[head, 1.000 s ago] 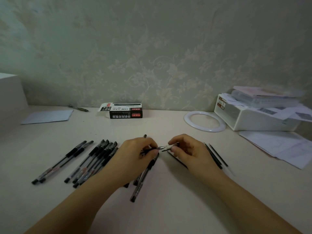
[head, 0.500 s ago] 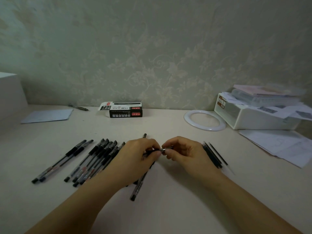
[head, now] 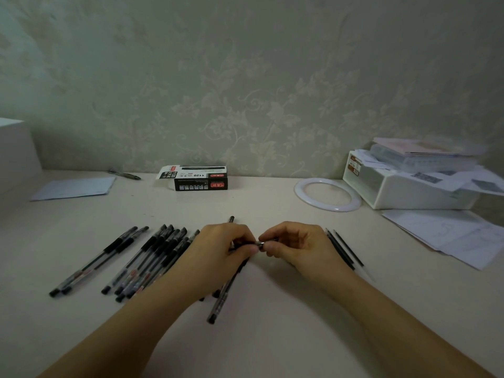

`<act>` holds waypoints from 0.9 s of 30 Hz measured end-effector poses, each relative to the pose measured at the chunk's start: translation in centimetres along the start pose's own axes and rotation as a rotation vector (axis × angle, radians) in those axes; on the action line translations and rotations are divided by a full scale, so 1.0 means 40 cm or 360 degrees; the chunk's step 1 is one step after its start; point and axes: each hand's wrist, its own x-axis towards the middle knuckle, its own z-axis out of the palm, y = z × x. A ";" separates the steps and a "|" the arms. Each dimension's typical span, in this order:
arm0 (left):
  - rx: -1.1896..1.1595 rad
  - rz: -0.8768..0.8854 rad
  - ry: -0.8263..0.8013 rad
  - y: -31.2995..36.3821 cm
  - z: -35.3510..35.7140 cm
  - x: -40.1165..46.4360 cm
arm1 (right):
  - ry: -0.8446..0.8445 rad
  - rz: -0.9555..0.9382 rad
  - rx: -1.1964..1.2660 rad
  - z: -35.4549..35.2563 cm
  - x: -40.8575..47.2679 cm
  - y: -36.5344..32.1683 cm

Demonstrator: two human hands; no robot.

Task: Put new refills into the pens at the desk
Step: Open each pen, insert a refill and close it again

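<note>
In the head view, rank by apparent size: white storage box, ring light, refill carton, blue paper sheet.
1. white storage box
2. blue paper sheet and ring light: look alike
3. refill carton

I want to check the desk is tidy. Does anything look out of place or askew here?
Mostly orderly. The refill box by the wall lies with its end flap open, and loose papers spill over the white bin at the right onto the desk. One lone pen lies far from the pen row.
</note>
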 end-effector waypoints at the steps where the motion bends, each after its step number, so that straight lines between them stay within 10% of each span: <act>1: 0.0003 -0.0004 -0.0004 0.001 -0.001 0.000 | -0.0006 0.0000 0.0005 -0.001 0.000 -0.001; 27: 0.0020 0.0040 -0.0023 -0.005 0.009 0.005 | 0.0003 0.0037 -0.0098 0.004 -0.002 0.010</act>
